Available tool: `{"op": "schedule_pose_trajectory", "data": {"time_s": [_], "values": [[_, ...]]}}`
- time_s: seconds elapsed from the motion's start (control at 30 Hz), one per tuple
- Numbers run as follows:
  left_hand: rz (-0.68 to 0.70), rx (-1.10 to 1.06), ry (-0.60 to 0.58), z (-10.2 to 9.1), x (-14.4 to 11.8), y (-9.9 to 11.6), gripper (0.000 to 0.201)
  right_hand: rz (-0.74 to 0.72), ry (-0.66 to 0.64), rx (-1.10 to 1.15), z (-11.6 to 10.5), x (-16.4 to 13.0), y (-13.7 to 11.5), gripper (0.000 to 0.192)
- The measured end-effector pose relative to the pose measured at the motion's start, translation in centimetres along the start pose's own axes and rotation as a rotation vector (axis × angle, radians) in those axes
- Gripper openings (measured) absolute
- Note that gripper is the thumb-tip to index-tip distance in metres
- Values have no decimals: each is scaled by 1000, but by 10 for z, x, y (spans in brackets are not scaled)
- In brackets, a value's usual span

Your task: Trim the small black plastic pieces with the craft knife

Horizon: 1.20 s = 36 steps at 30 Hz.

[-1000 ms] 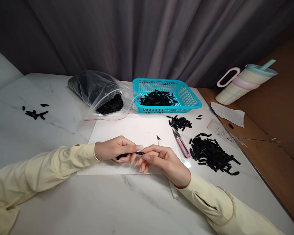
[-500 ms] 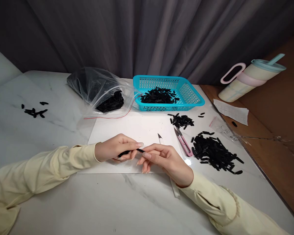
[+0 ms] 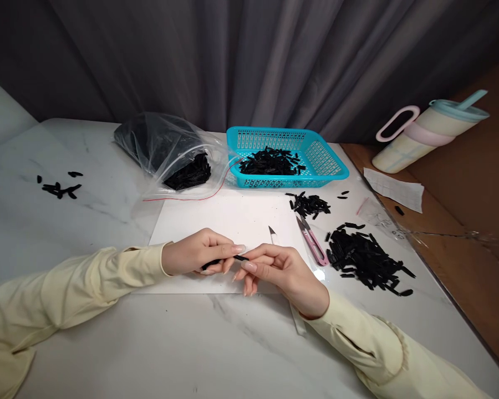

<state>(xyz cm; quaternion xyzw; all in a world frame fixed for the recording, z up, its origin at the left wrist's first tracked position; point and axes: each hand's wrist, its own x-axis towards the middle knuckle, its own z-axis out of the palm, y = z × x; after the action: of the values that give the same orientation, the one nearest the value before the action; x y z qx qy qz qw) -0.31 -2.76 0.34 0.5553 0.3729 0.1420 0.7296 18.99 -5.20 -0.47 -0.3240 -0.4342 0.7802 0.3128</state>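
Note:
Between my two hands, low over the white sheet [image 3: 216, 215], is a small black strip [image 3: 241, 257]. My left hand [image 3: 203, 252] is closed round black material, its thumb pressed near the strip's left end. With thumb and forefinger my right hand [image 3: 274, 271] pinches the strip's right end; its other fingers curl loosely below. The fingers cover most of the black material, so I cannot tell whether it is one piece or several. Beside and partly under my right hand lies a craft knife [image 3: 273, 235], its blade pointing away. Pink thread snips [image 3: 315, 244] rest just right of it.
A turquoise basket [image 3: 336, 166] of black pieces stands at the back, beside an open zip bag [image 3: 149, 149] holding more. Black pieces form a small pile [image 3: 310, 205] and a larger pile [image 3: 363, 257] on the right; several lie far left. A tumbler [image 3: 424, 136] stands at the right.
Both hands keep their hold on the black strip, with only slight finger movement. The whole view has shifted very slightly; nothing else on the table has moved.

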Motion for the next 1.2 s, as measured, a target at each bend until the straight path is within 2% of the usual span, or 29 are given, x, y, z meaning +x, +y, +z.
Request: {"op": "schedule_pose_trajectory", "data": {"time_s": [0.17,0.4,0.97,1.2], "values": [[25,49,36,2,-1,0,44,-22,24,-11,0,0,-2,20],[7,27,69,3,-1,1,38,-30,26,-7,-3,1,-2,21],[-29,-28,58,4,-2,4,33,-65,84,16,-4,2,2,13],[-17,5,79,4,-2,4,29,-58,96,40,-4,2,1,27]]}}
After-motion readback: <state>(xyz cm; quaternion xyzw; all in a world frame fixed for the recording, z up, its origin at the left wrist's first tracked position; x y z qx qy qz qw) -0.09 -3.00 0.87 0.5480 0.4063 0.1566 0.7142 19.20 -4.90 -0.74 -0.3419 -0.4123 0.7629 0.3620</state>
